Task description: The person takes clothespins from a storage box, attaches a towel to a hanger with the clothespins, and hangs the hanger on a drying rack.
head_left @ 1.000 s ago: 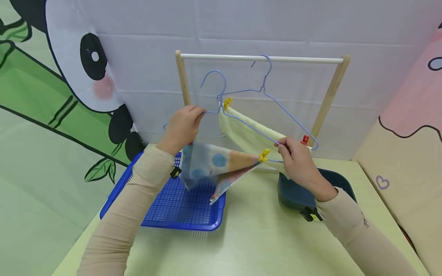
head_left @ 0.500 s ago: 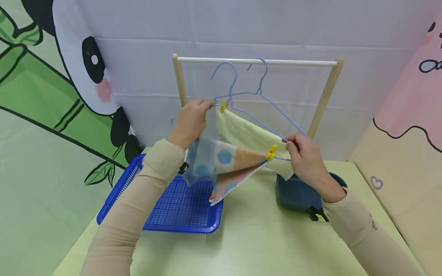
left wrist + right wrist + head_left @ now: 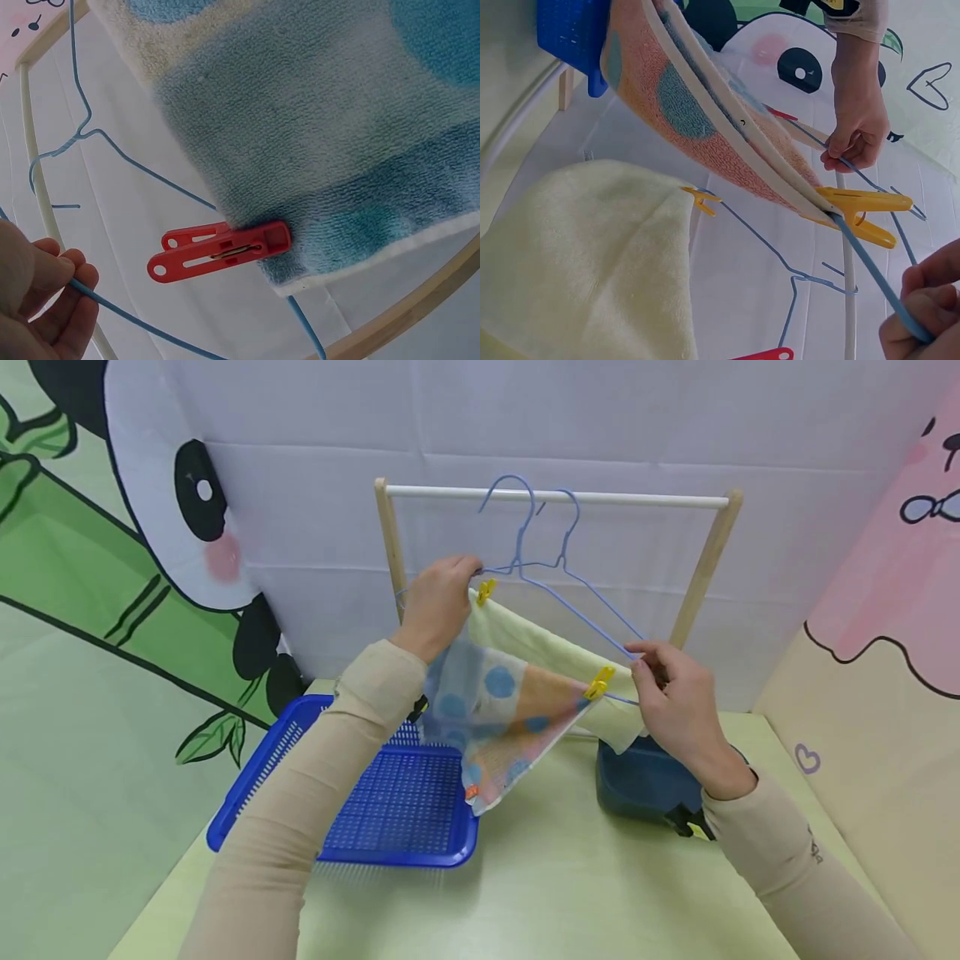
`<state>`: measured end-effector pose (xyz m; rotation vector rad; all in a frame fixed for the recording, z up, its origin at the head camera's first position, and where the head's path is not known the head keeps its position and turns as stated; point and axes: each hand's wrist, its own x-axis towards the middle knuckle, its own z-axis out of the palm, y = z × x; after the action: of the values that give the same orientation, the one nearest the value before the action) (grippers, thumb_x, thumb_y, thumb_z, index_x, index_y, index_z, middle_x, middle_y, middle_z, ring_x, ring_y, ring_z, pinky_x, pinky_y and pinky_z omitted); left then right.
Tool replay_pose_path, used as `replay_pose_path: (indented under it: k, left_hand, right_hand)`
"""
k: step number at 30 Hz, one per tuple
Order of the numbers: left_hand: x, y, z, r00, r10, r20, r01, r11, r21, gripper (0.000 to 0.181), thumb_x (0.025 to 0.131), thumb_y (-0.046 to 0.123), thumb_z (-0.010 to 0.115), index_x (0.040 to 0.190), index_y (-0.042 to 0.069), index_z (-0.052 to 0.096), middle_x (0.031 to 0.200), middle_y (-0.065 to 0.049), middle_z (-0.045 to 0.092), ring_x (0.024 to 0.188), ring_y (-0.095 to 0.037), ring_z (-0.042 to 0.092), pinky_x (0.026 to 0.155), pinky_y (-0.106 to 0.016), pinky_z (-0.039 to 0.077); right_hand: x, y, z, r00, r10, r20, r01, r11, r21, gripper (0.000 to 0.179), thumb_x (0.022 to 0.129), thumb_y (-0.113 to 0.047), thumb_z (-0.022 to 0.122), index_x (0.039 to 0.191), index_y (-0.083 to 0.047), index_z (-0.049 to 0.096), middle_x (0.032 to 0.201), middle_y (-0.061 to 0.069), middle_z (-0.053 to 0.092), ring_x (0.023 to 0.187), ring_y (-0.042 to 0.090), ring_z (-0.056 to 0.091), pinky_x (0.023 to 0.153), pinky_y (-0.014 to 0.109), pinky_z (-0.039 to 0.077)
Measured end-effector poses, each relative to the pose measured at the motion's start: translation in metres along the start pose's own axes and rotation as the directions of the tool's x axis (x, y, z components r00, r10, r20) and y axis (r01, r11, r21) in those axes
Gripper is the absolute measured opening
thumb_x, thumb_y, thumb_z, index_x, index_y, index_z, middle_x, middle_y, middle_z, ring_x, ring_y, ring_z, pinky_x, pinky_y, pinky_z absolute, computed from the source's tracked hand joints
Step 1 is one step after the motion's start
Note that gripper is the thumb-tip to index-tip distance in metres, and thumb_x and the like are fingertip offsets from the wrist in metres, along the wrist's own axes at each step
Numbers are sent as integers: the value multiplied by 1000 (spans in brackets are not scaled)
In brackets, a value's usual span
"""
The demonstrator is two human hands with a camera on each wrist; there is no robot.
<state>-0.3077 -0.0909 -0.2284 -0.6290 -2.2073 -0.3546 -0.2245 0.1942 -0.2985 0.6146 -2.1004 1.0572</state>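
Note:
My left hand [image 3: 442, 606] and right hand [image 3: 678, 714] pinch opposite shoulders of a blue wire hanger [image 3: 577, 607]. From this hanger droops a small towel [image 3: 510, 718] with blue dots and orange, pink and grey-blue patches. A yellow clothespin [image 3: 600, 682] clamps its right corner to the wire; in the left wrist view a red clothespin [image 3: 217, 251] clamps another corner. The hook rises in front of the rack's white rod [image 3: 637, 499]; whether it touches the rod I cannot tell. Behind, a pale yellow towel [image 3: 540, 639] hangs on a second hanger [image 3: 572, 531], whose hook is on the rod.
A blue plastic basket [image 3: 397, 856] stands at the left of the table [image 3: 555, 885]. At the right, partly behind my right hand, is a dark teal bin [image 3: 630, 793]. Wooden posts [image 3: 705, 572] carry the rod.
Both hands have moved the hanger up and to the right, with the dotted towel. Its hook has risen from below the rod's level to slightly above it in the head view.

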Motion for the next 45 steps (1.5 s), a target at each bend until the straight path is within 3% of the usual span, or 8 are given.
replay_pose_path:
  k: [5, 11, 19, 24, 33, 39, 45]
  left_hand:
    - [6, 3, 0, 999, -23, 22, 23, 1000, -1, 19, 90, -8, 50, 101, -2, 65, 98, -14, 68, 90, -28, 64, 77, -37, 51]
    - [14, 4, 0, 995, -68, 74, 68, 998, -2, 18, 95, -3, 47, 104, -1, 63, 101, -14, 67, 92, -28, 64, 79, -35, 50]
    - [30, 0, 5, 982, -145, 121, 145, 989, 7, 17, 95, -1, 49, 104, 1, 62, 102, -12, 66, 96, -26, 62, 83, -34, 48]
    - [39, -3, 8, 963, -214, 162, 213, 977, 27, 18, 96, 1, 47, 107, 4, 62, 106, -10, 66, 97, -25, 61, 83, -34, 48]
    - [46, -12, 15, 932, -331, 144, 316, 941, 116, 17, 98, 13, 50, 106, 8, 65, 106, -6, 67, 99, -28, 59, 83, -40, 46]
    - [49, -15, 18, 918, -373, 137, 350, 922, 168, 21, 99, 16, 48, 110, 10, 65, 109, -6, 66, 100, -29, 57, 86, -40, 43]
    - [52, -18, 22, 898, -406, 169, 374, 907, 194, 25, 101, 20, 44, 114, 11, 63, 111, -7, 64, 98, -26, 55, 85, -36, 43]
  right_hand:
    - [3, -1, 0, 997, -42, -58, 43, 999, 20, 20, 90, 1, 55, 105, 0, 69, 70, 5, 59, 51, 9, 41, 49, 19, 31]
    - [5, -3, 4, 996, -70, -63, 72, 997, 21, 21, 90, 1, 55, 105, 2, 69, 71, 6, 59, 51, 9, 41, 48, 19, 32]
    - [14, -10, 7, 1000, -10, -27, 10, 1000, 8, 26, 95, -5, 52, 115, -3, 68, 71, 7, 56, 51, 13, 38, 48, 21, 29]
    - [21, -14, 12, 999, 40, -10, -40, 999, 20, 26, 96, -5, 50, 117, -1, 66, 83, 11, 61, 51, 12, 41, 45, 20, 30]
    - [35, -22, 23, 990, 124, 63, -127, 991, 50, 29, 98, -10, 46, 121, -5, 64, 82, 10, 57, 50, 17, 41, 43, 25, 31]
    - [41, -23, 32, 986, 154, 60, -158, 986, 61, 29, 98, -10, 45, 120, -5, 64, 81, 7, 56, 51, 19, 40, 44, 26, 30]
    - [43, -23, 41, 982, 173, 71, -179, 980, 91, 30, 99, -9, 44, 121, -3, 63, 82, 8, 55, 49, 18, 39, 43, 25, 30]
